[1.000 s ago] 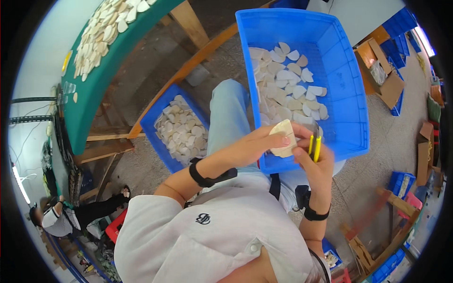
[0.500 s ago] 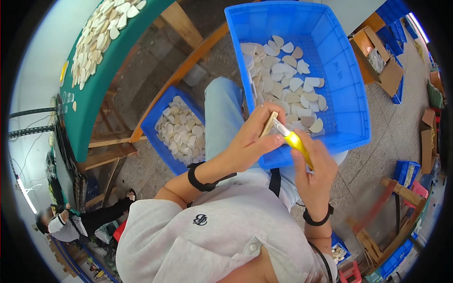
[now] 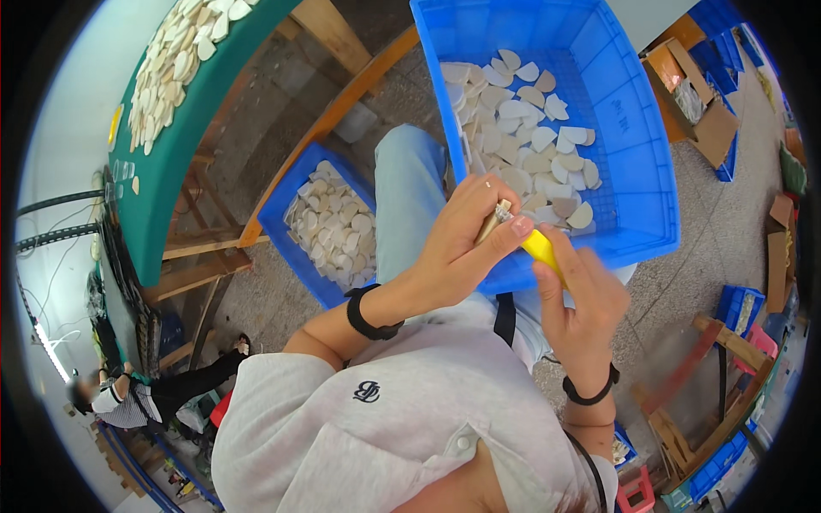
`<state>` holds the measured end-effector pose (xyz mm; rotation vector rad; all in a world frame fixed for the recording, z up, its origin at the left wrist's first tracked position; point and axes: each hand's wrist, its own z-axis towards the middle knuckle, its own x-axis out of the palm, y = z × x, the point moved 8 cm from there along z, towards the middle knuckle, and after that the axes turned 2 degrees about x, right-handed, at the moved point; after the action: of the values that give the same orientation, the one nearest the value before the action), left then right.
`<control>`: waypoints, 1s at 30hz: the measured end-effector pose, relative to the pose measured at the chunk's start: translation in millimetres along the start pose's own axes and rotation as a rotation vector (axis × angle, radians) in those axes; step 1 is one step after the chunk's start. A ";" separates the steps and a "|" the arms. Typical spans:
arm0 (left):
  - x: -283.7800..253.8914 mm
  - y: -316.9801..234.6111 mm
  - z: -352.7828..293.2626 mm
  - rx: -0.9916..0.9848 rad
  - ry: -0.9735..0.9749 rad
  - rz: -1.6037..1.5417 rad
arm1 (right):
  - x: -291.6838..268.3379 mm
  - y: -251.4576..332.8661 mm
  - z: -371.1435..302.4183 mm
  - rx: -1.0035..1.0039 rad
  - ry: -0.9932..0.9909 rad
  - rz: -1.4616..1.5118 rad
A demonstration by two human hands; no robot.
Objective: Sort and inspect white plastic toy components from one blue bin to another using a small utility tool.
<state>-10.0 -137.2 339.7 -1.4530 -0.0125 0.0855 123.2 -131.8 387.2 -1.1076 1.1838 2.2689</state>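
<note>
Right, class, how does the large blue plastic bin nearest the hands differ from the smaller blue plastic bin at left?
Size: the large blue plastic bin looks much bigger in view than the smaller blue plastic bin.
Fill: the large bin shows bare floor; in the smaller, pieces hide it.
Place: the large bin is right of the jeans-clad left knee, the smaller left of it.
Shared: both hold pale, flat pieces.

Illumination bright; lit tube at left rim. Floor beneath green-covered table dim. Right hand motion-blurred, mostly along fingers; large blue crate fairly sharp. Fisheye bending strong outward, corners black.
</note>
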 end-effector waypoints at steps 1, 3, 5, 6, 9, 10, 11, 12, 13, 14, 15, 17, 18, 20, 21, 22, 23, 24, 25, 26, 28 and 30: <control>-0.1 -1.3 0.1 0.022 0.000 0.022 | -0.4 0.1 -0.2 -0.003 0.000 -0.015; -0.2 -1.5 -1.0 0.022 -0.014 0.033 | 0.4 0.5 -0.4 -0.005 0.001 -0.029; -0.9 0.1 -1.4 0.023 -0.029 0.046 | -0.4 2.4 0.2 -0.031 -0.034 -0.025; -2.0 1.2 0.3 0.031 -0.043 0.075 | 0.3 2.9 0.6 -0.029 -0.034 -0.026; 0.0 5.2 0.2 -0.050 -0.012 -0.014 | 1.5 -0.1 2.0 0.005 -0.075 -0.095; 4.1 10.8 -1.0 -0.138 0.031 -0.132 | -2.0 -6.9 2.0 0.051 -0.135 -0.053; 4.1 13.0 -0.2 -0.137 0.029 -0.131 | -6.5 -13.4 1.4 0.096 -0.195 -0.010; 6.3 18.9 0.8 -0.171 0.044 -0.331 | -6.7 -14.7 1.4 0.095 -0.194 -0.008; 8.2 22.5 1.7 -0.205 0.058 -0.532 | -8.9 -15.8 1.0 0.087 -0.218 0.028; 5.8 22.5 2.8 -0.205 0.056 -0.530 | -10.6 -15.6 0.7 0.078 -0.242 0.064; 10.0 25.2 2.2 -0.271 0.103 -0.594 | -10.9 -14.9 0.0 0.078 -0.241 0.065; 13.8 26.9 2.3 -0.337 0.147 -0.657 | -6.4 -14.9 -1.5 0.106 -0.160 0.099; 16.4 27.4 2.2 -0.386 0.152 -0.784 | -7.7 -13.4 -2.3 0.105 -0.158 0.100; 19.1 26.3 1.0 -0.435 0.154 -0.911 | -2.9 -14.3 -2.6 0.156 -0.069 0.116; 19.7 25.6 -0.1 -0.463 0.151 -0.982 | -2.7 -13.8 -2.2 0.157 -0.070 0.116; 20.9 25.2 -1.4 -0.492 0.147 -1.053 | -2.0 -12.3 -1.6 0.142 -0.065 0.135; 21.8 24.7 -2.5 -0.493 0.148 -1.052 | -1.4 -10.7 -1.1 0.126 -0.060 0.154; 17.2 27.0 -2.6 -0.459 0.089 -0.920 | -1.0 -10.7 -1.2 0.128 -0.061 0.153; 11.9 28.3 -2.6 -0.424 0.031 -0.787 | 0.3 -8.7 -1.1 0.107 -0.048 0.166; 12.8 28.3 -3.4 -0.424 0.033 -0.788 | 1.5 -6.9 -1.1 0.087 -0.034 0.178; 9.9 13.1 0.2 -0.220 0.115 -0.402 | -0.7 -4.2 -0.3 0.070 -0.019 0.151; 7.3 7.0 -1.2 -0.225 0.134 -0.333 | -1.5 -2.7 -0.2 0.050 -0.005 0.124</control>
<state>-3.0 -137.1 332.3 -1.6596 -0.1580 -0.2941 125.8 -130.2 386.9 -1.0360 1.3341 2.3182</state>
